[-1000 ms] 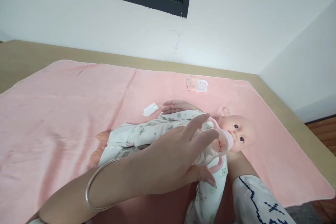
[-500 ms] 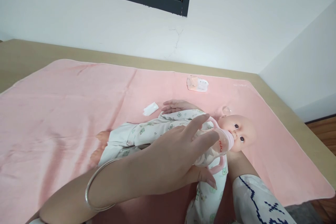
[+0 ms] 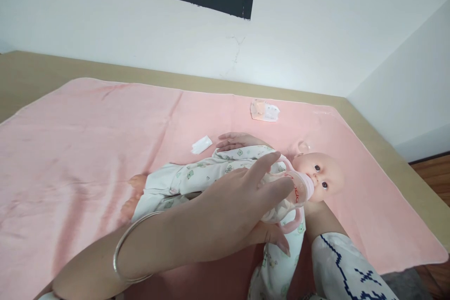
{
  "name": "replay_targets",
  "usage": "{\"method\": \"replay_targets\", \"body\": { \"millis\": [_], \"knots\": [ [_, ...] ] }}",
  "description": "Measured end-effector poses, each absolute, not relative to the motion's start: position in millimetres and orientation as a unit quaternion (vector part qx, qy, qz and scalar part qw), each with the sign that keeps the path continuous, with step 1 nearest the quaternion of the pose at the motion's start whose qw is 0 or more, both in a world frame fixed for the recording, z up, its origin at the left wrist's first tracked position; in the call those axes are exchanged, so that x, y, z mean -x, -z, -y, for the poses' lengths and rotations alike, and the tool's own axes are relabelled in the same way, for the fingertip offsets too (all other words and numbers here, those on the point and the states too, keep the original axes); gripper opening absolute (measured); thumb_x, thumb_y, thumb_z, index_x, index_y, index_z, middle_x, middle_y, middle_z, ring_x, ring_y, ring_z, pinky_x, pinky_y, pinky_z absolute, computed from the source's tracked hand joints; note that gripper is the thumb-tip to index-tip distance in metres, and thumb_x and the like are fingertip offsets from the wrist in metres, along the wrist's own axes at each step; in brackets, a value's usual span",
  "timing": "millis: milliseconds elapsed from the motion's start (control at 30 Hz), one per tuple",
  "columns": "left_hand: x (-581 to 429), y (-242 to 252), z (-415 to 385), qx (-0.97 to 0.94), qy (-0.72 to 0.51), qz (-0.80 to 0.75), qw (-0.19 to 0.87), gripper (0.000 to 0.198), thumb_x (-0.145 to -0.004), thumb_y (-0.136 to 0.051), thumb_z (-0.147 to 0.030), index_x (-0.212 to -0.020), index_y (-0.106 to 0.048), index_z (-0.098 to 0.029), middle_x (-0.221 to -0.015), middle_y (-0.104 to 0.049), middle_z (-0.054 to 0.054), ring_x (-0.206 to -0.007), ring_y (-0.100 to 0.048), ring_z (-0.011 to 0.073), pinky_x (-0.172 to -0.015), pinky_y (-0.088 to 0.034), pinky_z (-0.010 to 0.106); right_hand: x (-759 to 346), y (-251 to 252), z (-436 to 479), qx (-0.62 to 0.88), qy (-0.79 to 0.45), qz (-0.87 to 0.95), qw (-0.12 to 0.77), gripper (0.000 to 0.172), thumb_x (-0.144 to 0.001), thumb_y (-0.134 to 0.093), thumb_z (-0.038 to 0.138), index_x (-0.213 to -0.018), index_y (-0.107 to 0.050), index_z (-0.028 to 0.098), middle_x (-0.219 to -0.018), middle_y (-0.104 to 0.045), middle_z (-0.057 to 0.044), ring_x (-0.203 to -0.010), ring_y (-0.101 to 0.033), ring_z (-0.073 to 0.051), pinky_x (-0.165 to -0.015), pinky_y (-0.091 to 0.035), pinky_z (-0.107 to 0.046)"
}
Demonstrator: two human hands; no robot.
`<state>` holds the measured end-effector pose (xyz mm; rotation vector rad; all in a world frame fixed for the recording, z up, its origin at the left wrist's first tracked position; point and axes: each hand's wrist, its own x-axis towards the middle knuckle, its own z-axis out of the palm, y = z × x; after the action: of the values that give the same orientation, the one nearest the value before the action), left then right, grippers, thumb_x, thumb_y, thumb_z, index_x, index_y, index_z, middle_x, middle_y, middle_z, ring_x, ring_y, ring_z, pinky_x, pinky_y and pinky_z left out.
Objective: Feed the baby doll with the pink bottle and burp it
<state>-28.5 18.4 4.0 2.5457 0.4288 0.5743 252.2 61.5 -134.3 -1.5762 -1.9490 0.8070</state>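
Observation:
A baby doll in a white patterned suit lies on its back, head to the right and feet to the left. My left hand, with a silver bangle at the wrist, is closed around a clear baby bottle with pink handles. The bottle is tilted, its teat end against the doll's mouth. My right arm passes beneath the doll's neck. On the doll's far side my right hand shows, fingers stretched out along the sleeve; its thumb is hidden.
A pink mat covers most of the wooden surface. On it lie a white folded piece, a clear printed packet and a small clear cap behind the doll's head. A white wall with a dark-framed window rises behind.
The bottle has turned slightly in my left hand, so more of its red lettering shows. The doll and my right hand look nearly the same.

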Motion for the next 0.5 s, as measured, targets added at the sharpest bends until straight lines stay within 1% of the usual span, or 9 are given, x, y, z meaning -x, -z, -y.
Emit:
{"method": "replay_targets", "body": {
  "millis": [67,100,200,267,367,433,500],
  "knots": [
    [28,-5,-18,-0.934,-0.206,-0.156,0.247,0.042,-0.097,-0.067,-0.049,-0.121,-0.046,-0.021,-0.154,-0.042,0.021,-0.106,-0.071,0.0351,-0.075,-0.061,0.047,-247,125,-59,0.561,-0.349,0.708,0.251,0.076,-0.085,-0.049,0.075,-0.124,-0.073,0.015,-0.121,-0.071,-0.011,-0.134,-0.06,-0.019,-0.116,-0.047,-0.031],
    [28,-6,-18,-0.935,-0.203,-0.156,0.248,0.041,-0.098,-0.067,-0.048,-0.12,-0.046,-0.022,-0.155,-0.042,0.021,-0.106,-0.071,0.0351,-0.075,-0.061,0.047,-245,122,-57,0.556,-0.355,0.708,0.253,0.076,-0.086,-0.048,0.075,-0.123,-0.074,0.014,-0.12,-0.071,-0.011,-0.134,-0.06,-0.019,-0.116,-0.047,-0.03],
    [28,-7,-18,-0.935,-0.197,-0.159,0.249,0.038,-0.098,-0.068,-0.045,-0.12,-0.047,-0.023,-0.156,-0.041,0.019,-0.107,-0.07,0.0347,-0.076,-0.061,0.046,-248,120,-54,0.551,-0.364,0.703,0.263,0.066,-0.087,-0.05,0.073,-0.121,-0.075,0.021,-0.112,-0.074,-0.008,-0.132,-0.062,-0.019,-0.114,-0.051,-0.035],
    [28,-8,-18,-0.934,-0.199,-0.161,0.25,0.039,-0.097,-0.071,-0.042,-0.121,-0.047,-0.024,-0.155,-0.041,0.018,-0.105,-0.07,0.0326,-0.077,-0.061,0.044,-255,123,-51,0.558,-0.363,0.691,0.28,0.063,-0.085,-0.054,0.072,-0.119,-0.075,0.023,-0.108,-0.074,-0.008,-0.129,-0.063,-0.02,-0.111,-0.054,-0.037],
    [27,-7,-16,-0.933,-0.203,-0.16,0.25,0.042,-0.096,-0.073,-0.038,-0.125,-0.047,-0.024,-0.154,-0.042,0.017,-0.103,-0.071,0.0295,-0.079,-0.061,0.043,-266,131,-48,0.599,-0.329,0.673,0.283,0.068,-0.082,-0.056,0.073,-0.121,-0.075,0.02,-0.105,-0.074,-0.01,-0.123,-0.066,-0.02,-0.108,-0.055,-0.035],
    [27,-6,-15,-0.936,-0.2,-0.164,0.24,0.041,-0.096,-0.072,-0.035,-0.126,-0.047,-0.024,-0.156,-0.041,0.019,-0.104,-0.071,0.0304,-0.079,-0.062,0.044,-272,137,-47,0.623,-0.289,0.678,0.261,0.071,-0.082,-0.053,0.074,-0.123,-0.074,0.02,-0.104,-0.073,-0.01,-0.12,-0.067,-0.02,-0.106,-0.056,-0.035],
    [26,-5,-14,-0.937,-0.197,-0.172,0.23,0.039,-0.096,-0.072,-0.033,-0.124,-0.047,-0.022,-0.157,-0.039,0.02,-0.107,-0.07,0.0327,-0.079,-0.063,0.047,-276,143,-48,0.629,-0.245,0.698,0.241,0.07,-0.082,-0.053,0.074,-0.124,-0.074,0.022,-0.103,-0.074,-0.01,-0.12,-0.067,-0.021,-0.106,-0.056,-0.036]
  ]
}}
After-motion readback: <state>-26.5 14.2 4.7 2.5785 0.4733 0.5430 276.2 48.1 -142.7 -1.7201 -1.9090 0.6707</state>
